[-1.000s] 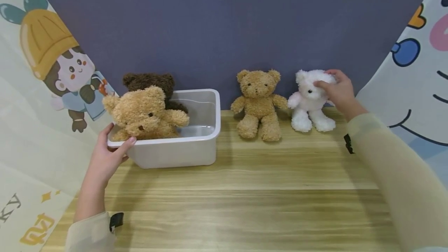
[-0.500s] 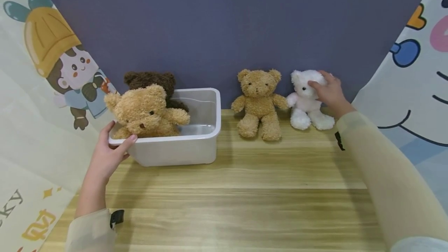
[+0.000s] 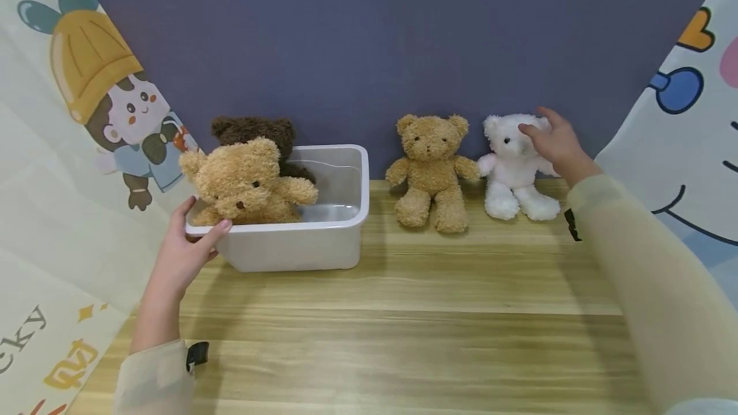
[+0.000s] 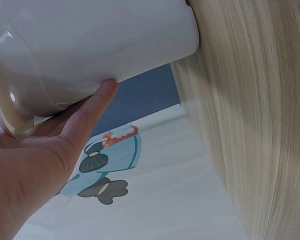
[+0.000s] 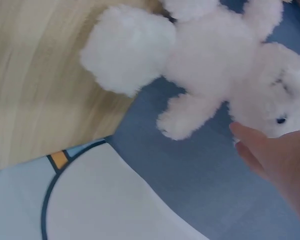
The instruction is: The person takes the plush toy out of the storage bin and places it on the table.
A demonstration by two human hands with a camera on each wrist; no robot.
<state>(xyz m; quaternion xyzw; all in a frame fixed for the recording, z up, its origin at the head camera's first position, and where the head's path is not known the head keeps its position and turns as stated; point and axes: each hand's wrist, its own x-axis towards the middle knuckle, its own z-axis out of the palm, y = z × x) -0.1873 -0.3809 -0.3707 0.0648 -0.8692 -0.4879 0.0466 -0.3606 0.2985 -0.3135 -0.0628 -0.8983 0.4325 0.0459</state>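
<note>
My left hand [image 3: 196, 242] grips the front-left corner of a white plastic bin [image 3: 300, 248], thumb over the rim. In the left wrist view a finger of the left hand [image 4: 40, 155] lies against the bin [image 4: 90, 40]. A tan teddy bear [image 3: 242, 181] and a dark brown bear [image 3: 254, 130] sit inside the bin. Another tan bear [image 3: 429, 171] and a white bear [image 3: 513, 168] sit against the back wall. My right hand [image 3: 550, 139] is at the white bear's head with loosened fingers. The right wrist view shows the right hand [image 5: 275, 155] with its fingertips just beside the white bear [image 5: 210, 65].
The wooden table [image 3: 403, 312] runs wide toward me. A dark purple backdrop [image 3: 369, 37] closes the far side. Cartoon-printed cloths hang at the left [image 3: 86, 82] and the right [image 3: 686, 114].
My right hand's fingers have loosened and lifted off the white bear's head; the bear stays seated. The left hand keeps its hold on the bin.
</note>
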